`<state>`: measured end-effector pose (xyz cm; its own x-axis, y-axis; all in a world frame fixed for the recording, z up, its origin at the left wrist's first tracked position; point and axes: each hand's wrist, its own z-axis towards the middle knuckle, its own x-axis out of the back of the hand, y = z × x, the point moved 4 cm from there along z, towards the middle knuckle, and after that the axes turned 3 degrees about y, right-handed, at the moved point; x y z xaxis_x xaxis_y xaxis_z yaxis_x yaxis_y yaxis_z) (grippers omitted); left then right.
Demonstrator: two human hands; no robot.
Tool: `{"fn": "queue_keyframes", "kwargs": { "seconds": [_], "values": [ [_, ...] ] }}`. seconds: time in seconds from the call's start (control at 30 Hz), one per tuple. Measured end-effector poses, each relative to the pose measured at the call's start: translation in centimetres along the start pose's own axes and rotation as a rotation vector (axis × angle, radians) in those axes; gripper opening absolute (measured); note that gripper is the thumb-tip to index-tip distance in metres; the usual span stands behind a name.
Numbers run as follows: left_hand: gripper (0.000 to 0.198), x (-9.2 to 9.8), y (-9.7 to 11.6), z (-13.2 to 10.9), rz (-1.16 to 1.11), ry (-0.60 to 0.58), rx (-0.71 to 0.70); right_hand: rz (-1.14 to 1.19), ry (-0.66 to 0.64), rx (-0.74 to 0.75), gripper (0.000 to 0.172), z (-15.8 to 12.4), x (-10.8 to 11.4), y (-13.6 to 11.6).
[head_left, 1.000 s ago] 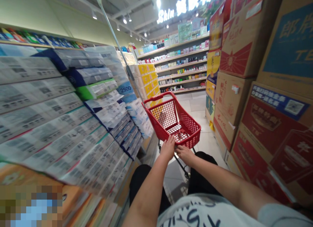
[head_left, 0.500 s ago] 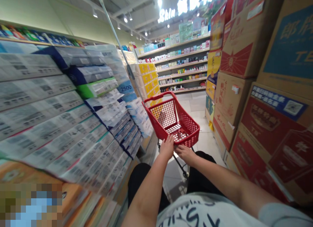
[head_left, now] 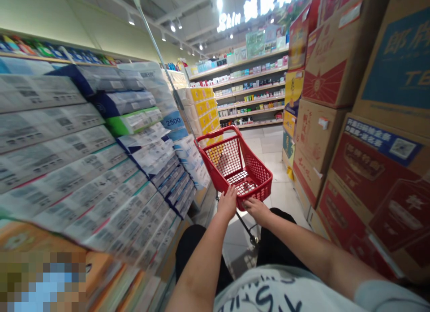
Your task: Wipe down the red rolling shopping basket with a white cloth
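A small red shopping cart (head_left: 235, 166) stands in a narrow shop aisle in front of me, its mesh basket without goods. My left hand (head_left: 228, 201) rests on the cart's near rim with the fingers curled over it. My right hand (head_left: 255, 209) grips the same near edge just to the right, fingers closed around it. Both forearms reach forward from the bottom of the view.
Stacked packs of tissue paper (head_left: 101, 159) fill the shelves on the left, close to the cart. Tall stacks of cardboard cartons (head_left: 352, 123) line the right side. The tiled floor (head_left: 272, 150) runs ahead to far shelves of small goods (head_left: 248, 88).
The cart and both hands have shifted slightly up and to the left in view as I move along the aisle. The grip is unchanged.
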<state>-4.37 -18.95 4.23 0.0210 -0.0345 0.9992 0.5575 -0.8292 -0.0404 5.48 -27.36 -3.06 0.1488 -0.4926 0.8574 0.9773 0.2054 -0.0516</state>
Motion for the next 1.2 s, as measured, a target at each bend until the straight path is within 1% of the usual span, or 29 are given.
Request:
{"fn": "queue_keyframes", "kwargs": {
  "seconds": [0.03, 0.17, 0.33, 0.4, 0.53, 0.6, 0.67, 0.77, 0.87, 0.93, 1.03, 1.13, 1.2],
  "values": [
    [0.065, 0.0, 0.0, 0.0, -0.002, -0.001, -0.004, -0.002, -0.001, -0.007, 0.025, 0.1, 0.0, 0.0],
    [0.062, -0.2, 0.0, 0.0, -0.029, 0.014, -0.011, 0.01, 0.083, -0.01, 0.028, 0.1, 0.2, 0.2],
    [0.053, -0.6, 0.0, 0.0, -0.092, 0.051, -0.052, 0.026, 0.138, -0.016, 0.03, -0.1, 0.6, 0.2],
    [0.052, -0.7, -0.1, 0.0, -0.096, 0.044, -0.05, 0.036, 0.144, -0.029, 0.031, -0.1, 0.7, 0.3],
    [0.055, -0.7, -0.1, 0.2, -0.058, 0.027, -0.041, 0.055, 0.11, -0.033, 0.027, 0.0, 0.8, 0.3],
    [0.058, -0.9, -0.1, 0.2, -0.027, 0.033, -0.047, 0.06, 0.142, -0.022, 0.027, 0.0, 1.2, 0.1],
    [0.063, -1.2, -0.1, 0.0, 0.01, 0.059, -0.044, 0.057, 0.2, -0.002, 0.027, 0.0, 1.8, -0.2],
    [0.065, -2.1, 0.1, -0.4, 0.053, 0.133, -0.025, 0.055, 0.304, 0.041, 0.029, -0.1, 3.1, -0.5],
    [0.065, -3.2, 0.5, -1.0, 0.068, 0.206, -0.051, 0.044, 0.349, 0.021, 0.031, 0.0, 3.9, 0.2],
    [0.066, -3.8, 0.8, -1.4, 0.066, 0.228, -0.087, 0.029, 0.313, -0.022, 0.034, 0.3, 3.8, 1.2],
    [0.068, -4.0, 1.2, -1.6, 0.052, 0.218, -0.088, 0.039, 0.175, -0.073, 0.041, 0.9, 3.4, 2.9],
    [0.067, -3.4, 1.3, -1.2, 0.044, 0.181, -0.054, 0.1, -0.014, -0.124, 0.043, 1.8, 3.2, 4.2],
    [0.064, -2.8, 1.2, -0.9, 0.045, 0.154, -0.039, 0.117, -0.089, -0.161, 0.042, 2.5, 3.5, 4.7]
  ]
}}
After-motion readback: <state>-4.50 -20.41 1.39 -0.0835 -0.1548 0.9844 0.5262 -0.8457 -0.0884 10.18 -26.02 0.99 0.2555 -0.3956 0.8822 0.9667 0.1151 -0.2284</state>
